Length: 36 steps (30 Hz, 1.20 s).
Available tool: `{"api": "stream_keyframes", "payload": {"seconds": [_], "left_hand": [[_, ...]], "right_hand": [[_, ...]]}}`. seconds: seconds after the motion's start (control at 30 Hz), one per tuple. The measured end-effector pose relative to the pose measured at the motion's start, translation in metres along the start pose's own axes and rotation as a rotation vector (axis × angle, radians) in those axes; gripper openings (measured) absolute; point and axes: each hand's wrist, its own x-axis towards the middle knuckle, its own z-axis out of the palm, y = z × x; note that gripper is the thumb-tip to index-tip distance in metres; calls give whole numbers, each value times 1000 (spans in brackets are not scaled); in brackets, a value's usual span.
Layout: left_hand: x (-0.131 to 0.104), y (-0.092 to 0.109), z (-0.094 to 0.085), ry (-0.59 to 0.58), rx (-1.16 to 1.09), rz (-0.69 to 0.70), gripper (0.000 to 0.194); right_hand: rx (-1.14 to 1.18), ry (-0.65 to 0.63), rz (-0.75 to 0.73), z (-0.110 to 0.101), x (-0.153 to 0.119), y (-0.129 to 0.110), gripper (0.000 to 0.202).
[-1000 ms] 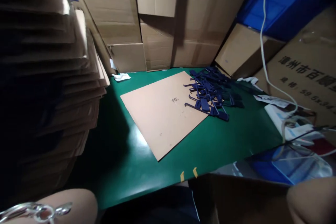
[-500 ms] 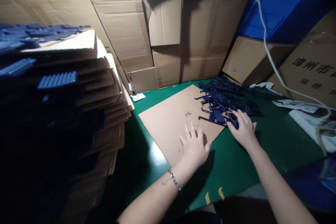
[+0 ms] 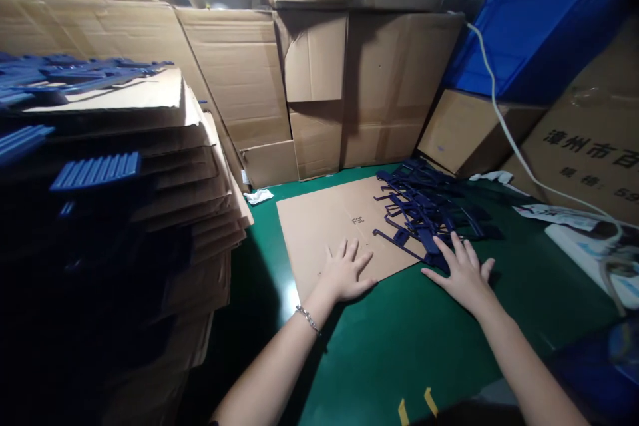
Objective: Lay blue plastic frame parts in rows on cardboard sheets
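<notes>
A flat cardboard sheet [image 3: 319, 226] marked FSC lies on the green table [image 3: 369, 346]. My left hand [image 3: 347, 271] rests with fingers spread on the sheet's near part, holding nothing. On the sheet's right side and the table beyond it is a tangled pile of dark blue plastic parts [image 3: 424, 213]. At the near edge of this pile is my right hand [image 3: 464, 273], its fingers spread and its fingertips at the parts, gripping none of them.
At the left rises a tall stack of cardboard sheets [image 3: 200, 166] with blue parts [image 3: 94, 172] between layers. Cardboard boxes [image 3: 389, 93] wall off the back. A blue bin [image 3: 539, 20], a pale cable [image 3: 509, 126] and a white packet [image 3: 589, 253] are at the right.
The cardboard sheet has turned slightly on the table. My left hand has shifted left with it. My right hand is a little lower in view, and the nearest blue parts have shifted.
</notes>
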Motion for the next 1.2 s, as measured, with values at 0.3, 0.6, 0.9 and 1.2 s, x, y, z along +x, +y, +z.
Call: {"api": "stream_keyframes", "payload": {"seconds": [0.3,0.6,0.9,1.2], "left_hand": [[-35,-7,-7,-69,-16,22,62],[-39,-9,-8,-62,-29,24,62],[-39,-8,-10,-58,-92,3,60],[-39,-8,-6,-7,-93,-2,47]], "right_hand": [[-78,-135,-217,1,10,-6,50],[-28,-177,-12,17,71,25,56],[-53,30,33,33,107,36,37],[-172,75,-125,2,84,-31,30]]}}
